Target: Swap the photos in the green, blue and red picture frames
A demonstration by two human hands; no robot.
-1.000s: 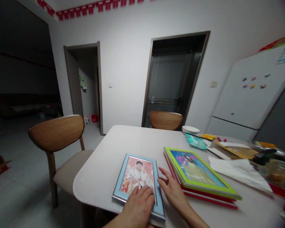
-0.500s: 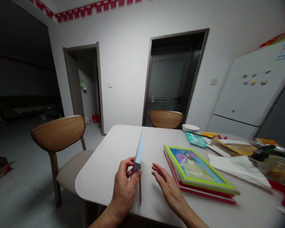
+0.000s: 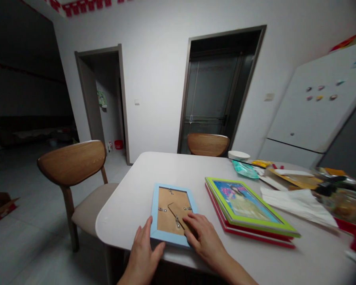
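We've got the light-blue photo frame (image 3: 172, 213) face down at lower centre of the white table (image 3: 130, 206), brown backing up, clips not yet undone. Our left hand (image 3: 142, 253) lies flat, open, against its near edge; our right hand (image 3: 204, 241) presses open fingers on the backing.

No writing can be read anywhere. The paper sheet on the refrigerator (image 3: 317, 107) at the far right carries print (too small and blurred to make out), and the red banner (image 3: 80, 4) along the ceiling shows no legible characters.
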